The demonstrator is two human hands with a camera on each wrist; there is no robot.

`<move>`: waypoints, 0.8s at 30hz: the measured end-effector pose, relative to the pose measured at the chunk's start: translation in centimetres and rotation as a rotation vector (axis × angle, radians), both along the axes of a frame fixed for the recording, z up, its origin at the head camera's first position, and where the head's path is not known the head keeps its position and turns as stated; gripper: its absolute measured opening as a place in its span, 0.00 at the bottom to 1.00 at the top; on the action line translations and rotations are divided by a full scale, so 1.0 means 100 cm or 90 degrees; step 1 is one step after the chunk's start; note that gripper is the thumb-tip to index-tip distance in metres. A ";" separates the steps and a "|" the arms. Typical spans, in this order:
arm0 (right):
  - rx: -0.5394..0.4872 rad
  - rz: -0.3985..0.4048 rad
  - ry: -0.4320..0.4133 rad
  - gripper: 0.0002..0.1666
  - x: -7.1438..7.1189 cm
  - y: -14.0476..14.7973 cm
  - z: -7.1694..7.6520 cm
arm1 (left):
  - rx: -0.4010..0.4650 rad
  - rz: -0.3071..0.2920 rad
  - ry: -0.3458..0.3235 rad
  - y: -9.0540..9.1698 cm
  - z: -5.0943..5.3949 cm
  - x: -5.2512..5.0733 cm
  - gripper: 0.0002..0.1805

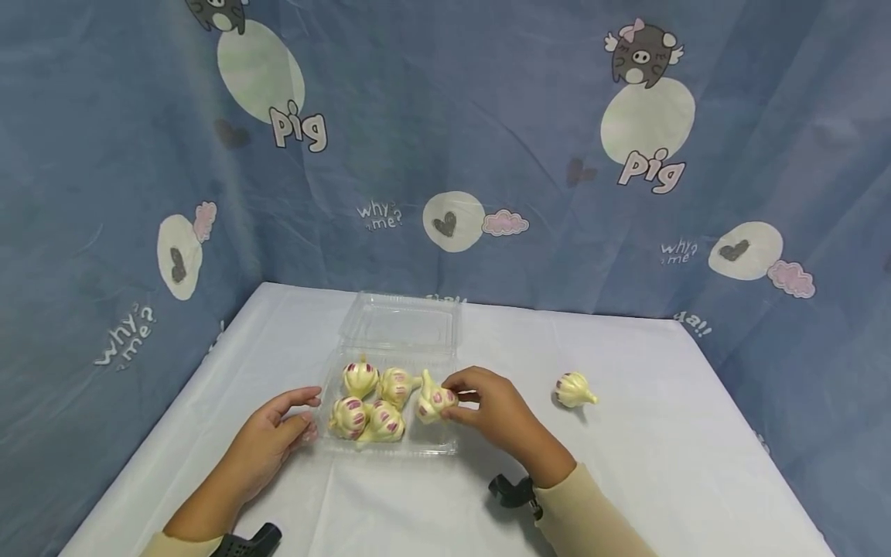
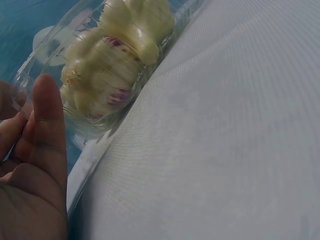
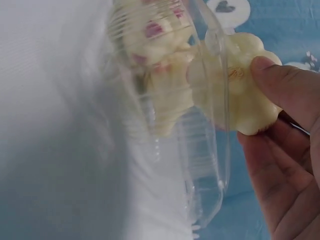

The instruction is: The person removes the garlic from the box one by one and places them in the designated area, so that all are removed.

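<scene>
A clear plastic clamshell box (image 1: 428,447) lies with its lid (image 1: 400,321) folded back behind it. Several garlic bulbs (image 1: 383,422), cream with purple marks, fill its left and middle. Over the right part of the tray, my right hand (image 1: 490,402) pinches another garlic bulb (image 1: 435,399) between thumb and fingers; the right wrist view shows this bulb (image 3: 245,95) beside the clear wall. My left hand (image 1: 271,437) is at the box's left side, fingers loosely extended, touching the rim, with the thumb (image 2: 47,102) straight in the left wrist view.
One more garlic bulb (image 1: 574,390) lies alone on the white tablecloth (image 1: 668,456), right of my right hand. A blue printed curtain (image 1: 543,155) stands behind and at both sides. Dark wrist devices (image 1: 511,491) are worn on both arms.
</scene>
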State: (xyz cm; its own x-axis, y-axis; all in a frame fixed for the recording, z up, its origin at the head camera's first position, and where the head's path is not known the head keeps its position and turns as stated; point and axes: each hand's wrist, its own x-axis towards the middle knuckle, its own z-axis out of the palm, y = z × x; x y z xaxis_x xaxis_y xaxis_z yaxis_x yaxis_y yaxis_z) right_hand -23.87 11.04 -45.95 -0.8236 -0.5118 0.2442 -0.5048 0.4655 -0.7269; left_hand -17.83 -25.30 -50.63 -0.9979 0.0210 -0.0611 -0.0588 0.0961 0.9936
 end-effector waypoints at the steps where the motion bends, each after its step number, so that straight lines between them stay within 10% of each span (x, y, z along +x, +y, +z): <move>1: -0.002 -0.008 -0.004 0.18 0.001 0.001 -0.002 | -0.003 0.000 -0.003 0.000 0.001 0.001 0.26; 24: -0.050 -0.103 0.039 0.21 0.011 0.036 -0.003 | 0.008 -0.006 0.025 0.002 0.000 0.002 0.26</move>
